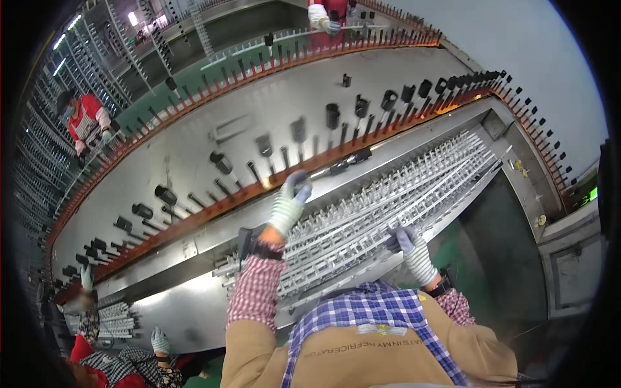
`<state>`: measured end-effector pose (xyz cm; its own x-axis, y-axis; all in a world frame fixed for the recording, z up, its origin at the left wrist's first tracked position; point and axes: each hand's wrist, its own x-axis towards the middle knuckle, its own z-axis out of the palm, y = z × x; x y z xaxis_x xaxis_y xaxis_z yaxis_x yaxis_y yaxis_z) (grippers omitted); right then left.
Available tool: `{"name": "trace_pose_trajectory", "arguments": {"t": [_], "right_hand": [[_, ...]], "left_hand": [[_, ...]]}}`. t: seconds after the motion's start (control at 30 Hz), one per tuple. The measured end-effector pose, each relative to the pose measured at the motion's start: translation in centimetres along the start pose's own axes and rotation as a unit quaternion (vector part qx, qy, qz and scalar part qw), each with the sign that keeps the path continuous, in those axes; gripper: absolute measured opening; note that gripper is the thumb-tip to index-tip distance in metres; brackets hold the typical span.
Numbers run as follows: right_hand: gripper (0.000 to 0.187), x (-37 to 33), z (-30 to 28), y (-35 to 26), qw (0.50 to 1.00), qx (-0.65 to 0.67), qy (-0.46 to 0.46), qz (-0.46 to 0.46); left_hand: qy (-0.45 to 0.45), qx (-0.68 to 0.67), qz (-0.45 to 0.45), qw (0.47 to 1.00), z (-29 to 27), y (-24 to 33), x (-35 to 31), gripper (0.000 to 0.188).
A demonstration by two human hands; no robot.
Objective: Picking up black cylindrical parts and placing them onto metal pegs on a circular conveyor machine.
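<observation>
Your left hand (288, 205), in a striped glove with grey fingertips, has its fingers bent beside the orange rail (223, 206); you cannot be seen clearly enough to tell whether they close on anything. Your right hand (418, 256), gloved alike, sits lower and to the right, thumb and fingers bent at the near edge of the silver bars (362, 227); whether they pinch one cannot be told.

Those bars lie in a long, toothed pile between your two hands, reaching away beyond the right one. Just right of your left fingertips, a dark piece with a thin rod (341, 167) lies along the ledge beside the rail. Past that same hand, the rail carries a row of pegs, many topped with black cups (332, 116); a few nearest your fingers are blurred. Farther beyond spreads a grey metal surface (187, 145), bearing one small dark part (347, 80).

On your wrists are a dark band at the left (269, 249) and another at the right (442, 283). Well left of your grip, a co-worker in red sleeves (92, 107) bends by the far rail; nearer, low on the left, another co-worker's striped glove (159, 341) shows.
</observation>
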<state>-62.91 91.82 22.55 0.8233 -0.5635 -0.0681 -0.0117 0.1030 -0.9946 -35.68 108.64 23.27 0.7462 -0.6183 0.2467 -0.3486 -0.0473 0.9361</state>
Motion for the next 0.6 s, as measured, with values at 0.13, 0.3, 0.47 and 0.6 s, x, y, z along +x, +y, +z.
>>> {"name": "trace_pose_trajectory", "arguments": {"t": [0.13, 0.3, 0.47, 0.6], "right_hand": [[0.037, 1.2, -2.2, 0.9, 1.0, 0.003, -0.012, 0.008], [0.038, 4.0, -9.5, 1.2, 0.999, 0.018, 0.023, 0.03], [0.04, 8.9, -14.7, 0.4, 0.991, 0.1, 0.083, 0.042], [0.042, 14.5, -18.0, -0.8, 0.993, 0.087, 0.069, 0.029]], "left_hand": [[0.301, 0.118, -0.095, 0.942, -1.0, -11.6, 8.3, 0.057], [0.33, -0.014, -0.221, 0.918, -0.1, -1.7, 10.3, 0.047], [0.215, 0.193, -0.095, 0.953, 6.2, 0.6, 10.6, 0.032], [0.129, 0.18, 0.043, 0.974, 19.1, -0.4, 15.7, 0.045]]}}
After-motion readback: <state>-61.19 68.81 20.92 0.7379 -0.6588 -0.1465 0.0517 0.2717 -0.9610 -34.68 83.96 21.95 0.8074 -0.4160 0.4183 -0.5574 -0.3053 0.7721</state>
